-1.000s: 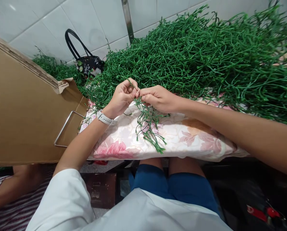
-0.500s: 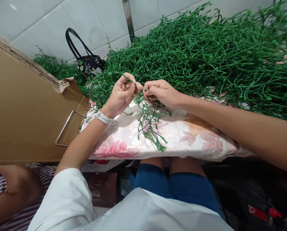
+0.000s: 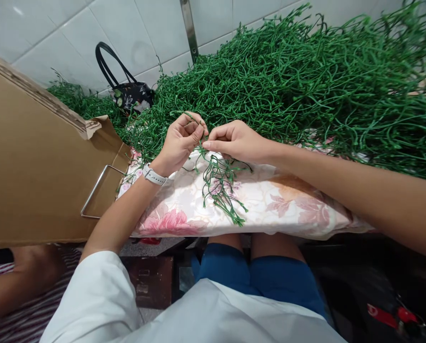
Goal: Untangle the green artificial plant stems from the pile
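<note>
My left hand [image 3: 183, 138], with a pale watch strap [image 3: 154, 175] at the wrist, is closed in a pinch on a thin green artificial stem [image 3: 191, 116]. Close beside it, my right hand [image 3: 239, 141] pinches with thumb and forefinger near the lower part of that stem; what lies between these fingertips is too small to make out. Below both hands, a small bunch of green stems [image 3: 220, 188] lies on the floral tablecloth [image 3: 173, 221]. Just beyond the fingers rises a large tangled heap of similar green stems [image 3: 291, 90].
On the left stands a big cardboard box [image 3: 37, 166], a bent metal wire handle [image 3: 94, 190] beside its lower edge. A black floral handbag [image 3: 132, 95] leans at the tiled wall [image 3: 120, 28]. Another person's leg [image 3: 34, 281] shows at lower left, by the striped cloth.
My right hand has shifted slightly left and its thumb has straightened toward the left fingertips. My left hand keeps its pinch nearly in place.
</note>
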Action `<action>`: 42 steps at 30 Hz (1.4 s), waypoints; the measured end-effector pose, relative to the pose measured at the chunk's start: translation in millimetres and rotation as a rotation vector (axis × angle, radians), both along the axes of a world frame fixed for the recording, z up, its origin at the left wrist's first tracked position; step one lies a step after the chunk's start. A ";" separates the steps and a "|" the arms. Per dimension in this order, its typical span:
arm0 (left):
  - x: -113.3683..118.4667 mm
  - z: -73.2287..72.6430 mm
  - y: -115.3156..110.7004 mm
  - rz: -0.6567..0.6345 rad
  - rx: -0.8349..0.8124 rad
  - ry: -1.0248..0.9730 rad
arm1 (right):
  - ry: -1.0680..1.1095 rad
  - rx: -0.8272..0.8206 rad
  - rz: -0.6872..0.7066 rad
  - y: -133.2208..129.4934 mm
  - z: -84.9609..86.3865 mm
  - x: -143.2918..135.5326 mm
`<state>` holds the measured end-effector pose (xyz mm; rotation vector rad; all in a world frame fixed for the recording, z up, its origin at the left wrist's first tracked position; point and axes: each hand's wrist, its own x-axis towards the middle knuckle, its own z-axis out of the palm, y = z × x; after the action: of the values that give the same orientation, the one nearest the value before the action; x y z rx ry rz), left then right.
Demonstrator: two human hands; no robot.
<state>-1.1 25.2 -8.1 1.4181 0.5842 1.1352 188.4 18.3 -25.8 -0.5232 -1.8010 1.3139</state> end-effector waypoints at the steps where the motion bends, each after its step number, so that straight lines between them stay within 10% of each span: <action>1: 0.4 0.7 -1.1 -0.004 -0.014 0.009 | -0.005 0.021 0.012 0.0 0.4 0.2; 14: -1.5 12.7 -10.1 -0.076 -0.132 0.070 | -0.144 -0.032 0.370 -3.3 8.1 12.0; 23: -8.1 3.0 5.2 0.040 -0.155 0.092 | 0.272 0.036 -0.398 22.8 35.1 29.7; 30: -2.7 4.5 3.4 0.129 -0.169 -0.003 | -0.099 0.574 -1.187 41.8 55.1 75.4; 37: -2.9 4.2 3.0 0.103 -0.138 0.033 | -0.538 0.624 -1.388 54.0 45.8 91.8; 42: -2.1 8.2 0.9 0.134 -0.182 0.037 | -0.394 0.795 -1.038 44.9 39.2 71.4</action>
<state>-3.2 26.1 0.1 1.2600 0.7988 1.1324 259.8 63.2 13.3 -1.0761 -1.7359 -0.2249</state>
